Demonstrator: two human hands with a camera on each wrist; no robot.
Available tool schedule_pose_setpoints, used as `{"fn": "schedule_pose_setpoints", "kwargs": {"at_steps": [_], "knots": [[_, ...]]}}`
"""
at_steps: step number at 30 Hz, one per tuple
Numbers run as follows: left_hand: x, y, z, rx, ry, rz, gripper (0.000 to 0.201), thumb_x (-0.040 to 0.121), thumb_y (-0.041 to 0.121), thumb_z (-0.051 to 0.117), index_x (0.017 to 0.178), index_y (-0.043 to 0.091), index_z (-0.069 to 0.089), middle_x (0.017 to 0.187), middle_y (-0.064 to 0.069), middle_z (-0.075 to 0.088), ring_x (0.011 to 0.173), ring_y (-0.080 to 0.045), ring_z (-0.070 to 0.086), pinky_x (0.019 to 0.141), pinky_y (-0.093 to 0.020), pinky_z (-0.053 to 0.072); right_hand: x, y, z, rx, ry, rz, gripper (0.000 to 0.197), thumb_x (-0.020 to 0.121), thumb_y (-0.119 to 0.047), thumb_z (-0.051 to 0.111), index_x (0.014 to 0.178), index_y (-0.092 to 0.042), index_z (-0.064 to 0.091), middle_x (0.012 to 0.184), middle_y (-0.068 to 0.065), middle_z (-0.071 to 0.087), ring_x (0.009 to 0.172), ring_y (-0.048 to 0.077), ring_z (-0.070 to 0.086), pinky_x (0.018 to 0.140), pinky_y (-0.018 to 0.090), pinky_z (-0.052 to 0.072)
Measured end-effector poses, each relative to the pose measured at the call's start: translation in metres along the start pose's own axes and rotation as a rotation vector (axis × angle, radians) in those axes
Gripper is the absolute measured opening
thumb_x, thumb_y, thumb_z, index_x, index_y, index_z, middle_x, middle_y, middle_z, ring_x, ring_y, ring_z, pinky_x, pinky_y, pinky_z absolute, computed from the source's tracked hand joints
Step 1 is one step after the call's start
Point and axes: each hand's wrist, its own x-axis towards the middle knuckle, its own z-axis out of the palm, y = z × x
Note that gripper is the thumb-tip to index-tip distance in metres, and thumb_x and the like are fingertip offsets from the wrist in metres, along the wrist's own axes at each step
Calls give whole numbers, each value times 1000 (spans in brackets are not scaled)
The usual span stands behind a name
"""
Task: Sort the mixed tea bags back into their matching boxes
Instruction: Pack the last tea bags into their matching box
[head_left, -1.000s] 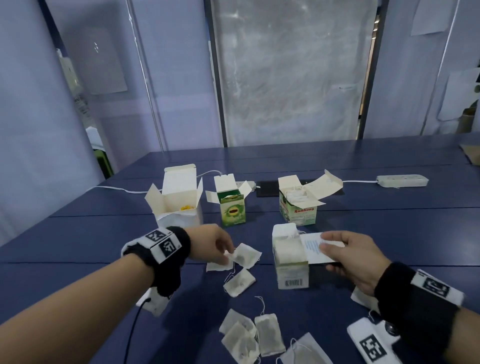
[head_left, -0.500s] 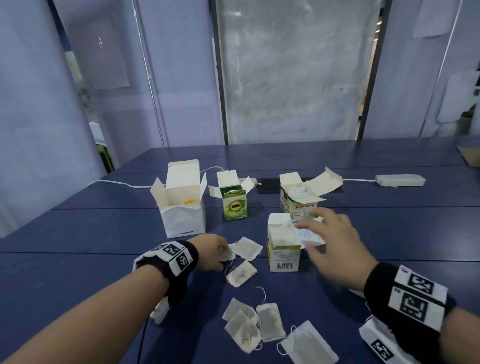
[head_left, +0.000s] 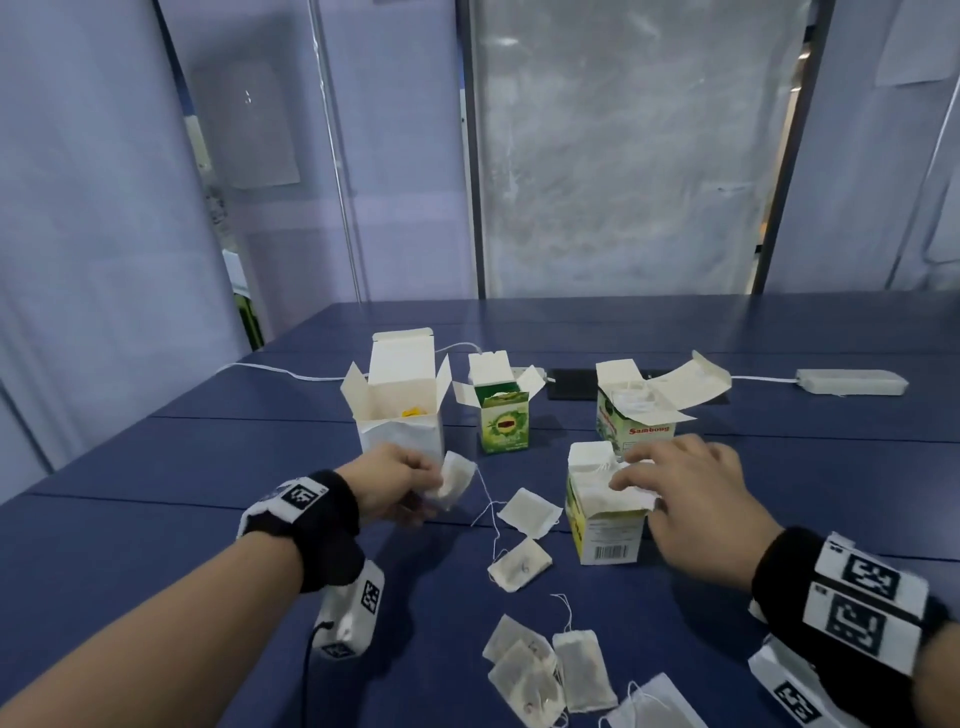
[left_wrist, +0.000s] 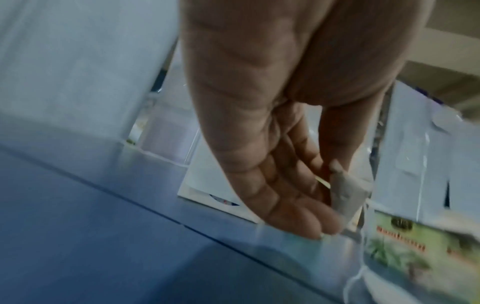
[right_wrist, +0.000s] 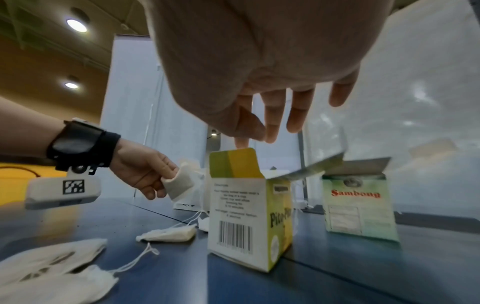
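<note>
My left hand (head_left: 410, 480) pinches a white tea bag (head_left: 457, 480) between thumb and fingers and holds it off the table, its string trailing down, just in front of the open white box (head_left: 400, 415). The left wrist view shows the tea bag (left_wrist: 345, 193) at my fingertips. My right hand (head_left: 631, 475) lies flat-fingered over the top flap of the yellow-green Pito-Pito box (head_left: 608, 535); its fingers (right_wrist: 270, 123) hang above the open box (right_wrist: 244, 216). A small green box (head_left: 503, 423) and the Sambong box (head_left: 636, 415) stand open behind. Loose tea bags (head_left: 530, 512) lie between my hands.
More tea bags (head_left: 545, 670) are piled near the front edge of the blue table (head_left: 182, 457). A white power strip (head_left: 852, 382), a black phone (head_left: 571, 384) and a white cable (head_left: 270, 370) lie behind the boxes.
My left hand has picked a tea bag off the table and raised it toward the white box. My right hand moved from the flap's right side to over the Pito-Pito box top.
</note>
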Motion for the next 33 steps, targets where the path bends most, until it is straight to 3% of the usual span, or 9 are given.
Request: {"fn": "schedule_pose_setpoints", "kwargs": {"at_steps": [2,6,9,14,18,23,26,30,33], "knots": [[-3,3,-3,-204,-100,1,19,93,5,55,75,10,56,68,-12,61,58,-21,63,57,-29,53,7,-9,-2,56,48,-73,39,86,-15,49,114,-41,59,128,-23,47,121,9,32,97,28,16],[-10,11,0,-185,-231,93,19,92,3,56,75,10,60,68,-9,60,61,-19,64,63,-29,57,29,-40,0,544,16,-29,30,88,-21,62,115,-34,61,111,-24,58,105,2,50,85,9,34],[-16,15,3,-127,-255,128,22,92,0,56,74,10,64,70,-10,62,59,-16,63,62,-26,57,43,-65,5,879,-143,74,39,83,-23,72,120,-25,59,107,-12,66,100,6,61,86,17,48],[-21,15,4,-145,-280,153,13,92,1,56,82,3,64,71,-13,63,56,-15,61,59,-25,55,54,-84,14,762,-120,51,7,85,-22,71,91,-20,72,83,-3,72,82,10,66,79,27,53],[-13,16,9,-215,-226,103,13,96,11,53,89,5,62,73,-9,67,54,-16,60,55,-26,54,54,-73,2,780,-75,103,13,86,-17,68,75,-15,73,75,-1,72,68,8,62,71,28,52],[19,25,45,269,-10,66,10,92,19,59,89,11,65,76,-7,63,54,-15,55,51,-25,51,35,-23,-34,889,92,189,15,83,-13,70,69,-15,72,60,-7,68,52,-3,55,53,12,45],[34,30,75,697,-57,94,22,88,26,62,102,10,65,93,-10,64,68,-20,58,61,-27,50,15,8,-47,936,138,237,12,83,-10,72,72,-13,73,60,-8,69,50,-6,55,49,7,42],[51,37,100,1006,-151,136,49,82,21,69,128,11,56,129,-9,57,114,-27,57,94,-35,49,-5,32,-52,907,148,269,11,82,-8,71,73,-13,75,65,-9,72,52,-9,57,48,2,38],[56,40,101,1074,-184,130,48,79,21,73,123,8,60,117,-10,61,103,-24,59,87,-33,50,-15,40,-49,910,144,286,14,82,-9,71,71,-16,75,67,-6,73,52,-7,58,49,3,39]]}}
